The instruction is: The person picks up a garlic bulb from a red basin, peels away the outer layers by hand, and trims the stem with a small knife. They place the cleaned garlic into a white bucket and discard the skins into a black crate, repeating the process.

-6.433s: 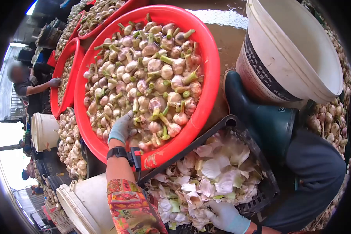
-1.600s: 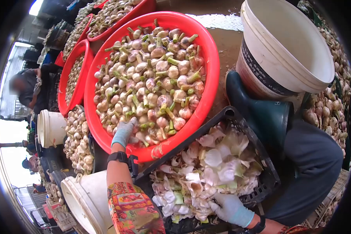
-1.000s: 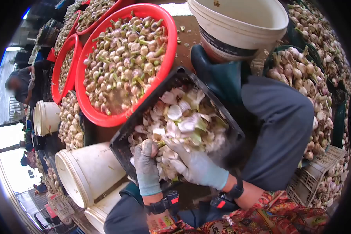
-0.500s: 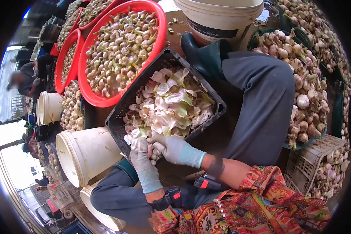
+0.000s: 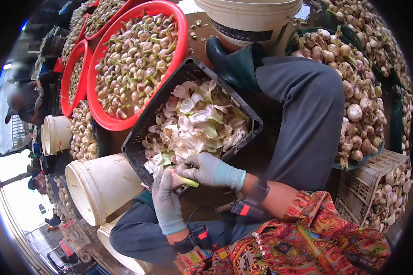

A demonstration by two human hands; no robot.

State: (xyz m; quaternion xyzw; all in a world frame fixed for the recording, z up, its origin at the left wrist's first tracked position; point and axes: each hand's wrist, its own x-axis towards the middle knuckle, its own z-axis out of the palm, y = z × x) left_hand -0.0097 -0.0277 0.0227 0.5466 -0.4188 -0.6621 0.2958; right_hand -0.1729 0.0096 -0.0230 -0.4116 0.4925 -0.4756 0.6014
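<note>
Left hand (image 5: 167,201) and right hand (image 5: 210,171) pinch a garlic bulb (image 5: 175,179), seemingly by the crate's (image 5: 234,97) near corner; long axis crosswise, stem (image 5: 189,182) rightward.

two hands, the left hand (image 5: 166,201) and the right hand (image 5: 213,172), are holding one garlic bulb (image 5: 175,179). one black crate (image 5: 229,94) is holding peels (image 5: 192,126) too many to count. at least three red basins (image 5: 182,39), at least four white buckets (image 5: 112,182) and two green boots (image 5: 238,66) are showing, and at least one pale crate (image 5: 352,197).
</note>
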